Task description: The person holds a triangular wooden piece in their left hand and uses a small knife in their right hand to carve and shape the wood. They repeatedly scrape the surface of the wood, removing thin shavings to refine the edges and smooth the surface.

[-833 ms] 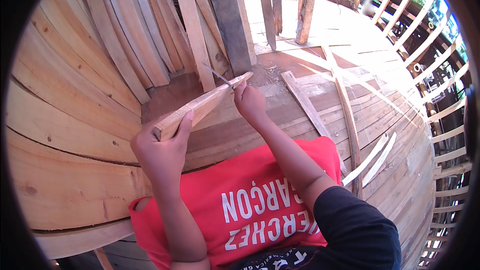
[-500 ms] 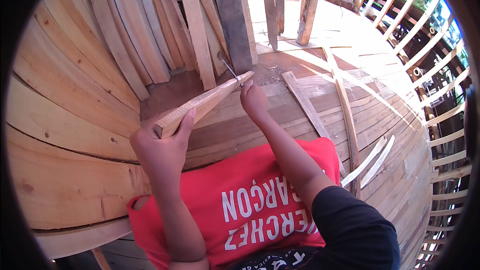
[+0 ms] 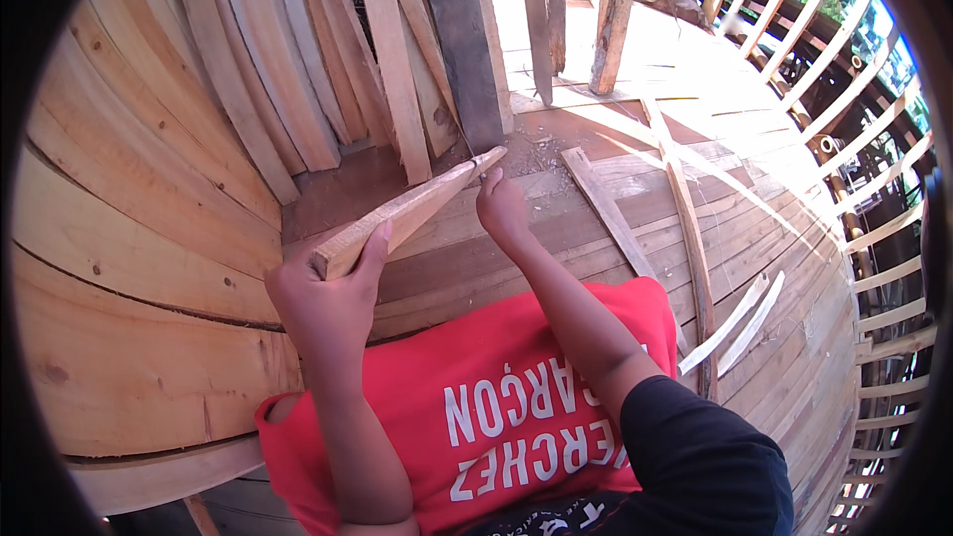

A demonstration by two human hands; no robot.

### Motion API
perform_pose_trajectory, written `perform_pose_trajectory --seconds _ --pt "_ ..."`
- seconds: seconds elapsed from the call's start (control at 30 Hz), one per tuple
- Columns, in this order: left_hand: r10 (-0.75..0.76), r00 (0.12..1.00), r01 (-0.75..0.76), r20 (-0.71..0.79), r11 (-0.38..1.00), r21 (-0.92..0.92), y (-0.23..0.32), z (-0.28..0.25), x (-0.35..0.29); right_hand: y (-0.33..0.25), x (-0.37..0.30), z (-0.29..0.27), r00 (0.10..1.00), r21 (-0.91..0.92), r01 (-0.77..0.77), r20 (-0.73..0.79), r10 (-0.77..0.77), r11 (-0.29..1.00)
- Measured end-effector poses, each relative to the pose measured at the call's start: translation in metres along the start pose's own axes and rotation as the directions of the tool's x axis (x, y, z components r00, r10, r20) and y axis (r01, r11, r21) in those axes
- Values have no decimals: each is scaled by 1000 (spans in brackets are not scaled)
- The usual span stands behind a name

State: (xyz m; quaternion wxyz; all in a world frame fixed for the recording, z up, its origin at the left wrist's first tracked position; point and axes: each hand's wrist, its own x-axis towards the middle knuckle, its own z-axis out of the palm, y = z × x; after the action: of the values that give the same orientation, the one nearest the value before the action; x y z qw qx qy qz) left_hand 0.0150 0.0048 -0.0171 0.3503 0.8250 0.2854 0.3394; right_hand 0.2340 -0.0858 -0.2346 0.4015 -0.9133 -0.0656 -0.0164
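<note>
"Pale wood was in hand, wasn't it? How many pieces?"

"One piece of wood (image 3: 407,210), slanting from a blunt near end up to a narrow far end, held above the floor (image 3: 784,397). The left hand (image 3: 323,298) grasped the near end, thumb along its side."

"And the right hand (image 3: 502,208)?"

"Curled into a fist beside the far end, around one thin tool (image 3: 469,143), its handle mostly hidden. The blade crossed the wood near the tip; I couldn't tell whether it bit in."

"What else could you count?"

"Two loose boards (image 3: 608,208) on the floor to the right, and two pale curved strips (image 3: 751,326) lower down."

"Any room to move?"

"Mostly right of the right hand, where the floor spread out to a row of slats (image 3: 893,343). The plank wall (image 3: 129,218) rose close to the left hand."

"What stood in the way?"

"One dark post (image 3: 462,40), just past the wood's tip, with leaning boards (image 3: 268,60) crowded to its left. At least three narrower posts (image 3: 611,30) stood beyond. Red cloth (image 3: 496,337) spread below the hands."
</note>
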Motion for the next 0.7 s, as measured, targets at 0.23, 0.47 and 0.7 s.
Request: perform_pose_trajectory --seconds 0.23,0.47,0.7 --pt "43 999 -43 13 999 -1 3 1 -2 12 14 -2 1000 -47 2 -25 -3 999" --pt "-64 994 64 89 998 -2 7 0 1 34 25 -11 995 -27 103 2 -103 994" --pt "3 1000 -3 -13 1000 27 -10 2 5 19 15 1 999 -74 11 -49 -15 997"
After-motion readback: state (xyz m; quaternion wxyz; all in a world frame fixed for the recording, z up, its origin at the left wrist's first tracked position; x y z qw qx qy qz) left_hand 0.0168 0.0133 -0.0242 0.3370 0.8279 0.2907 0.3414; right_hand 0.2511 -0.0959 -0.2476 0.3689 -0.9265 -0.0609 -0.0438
